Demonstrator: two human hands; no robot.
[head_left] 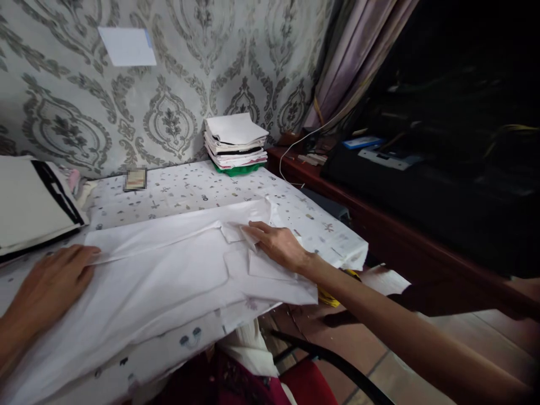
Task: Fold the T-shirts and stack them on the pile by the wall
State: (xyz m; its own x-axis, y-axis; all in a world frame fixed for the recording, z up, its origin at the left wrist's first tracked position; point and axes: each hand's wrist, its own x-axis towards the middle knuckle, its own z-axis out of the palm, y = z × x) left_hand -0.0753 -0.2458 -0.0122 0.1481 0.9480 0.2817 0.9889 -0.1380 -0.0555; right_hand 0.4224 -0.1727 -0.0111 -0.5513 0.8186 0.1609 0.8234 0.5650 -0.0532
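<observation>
A white shirt point(169, 270) lies spread on the table, with its placket running lengthwise and its collar end to the right. At the left my left hand point(59, 281) has its fingers closed on the placket edge near the hem. Over by the collar, my right hand point(280, 244) reaches across the cloth, a fold of white fabric caught between thumb and fingers. The underside of both grips is hidden.
A patterned cloth covers the table point(169, 194). Folded clothes point(236, 138) are stacked at the back, and a white garment with black trim point(36, 205) lies at the left. A dark red wooden unit point(379, 230) stands right; a chair point(337, 360) is below.
</observation>
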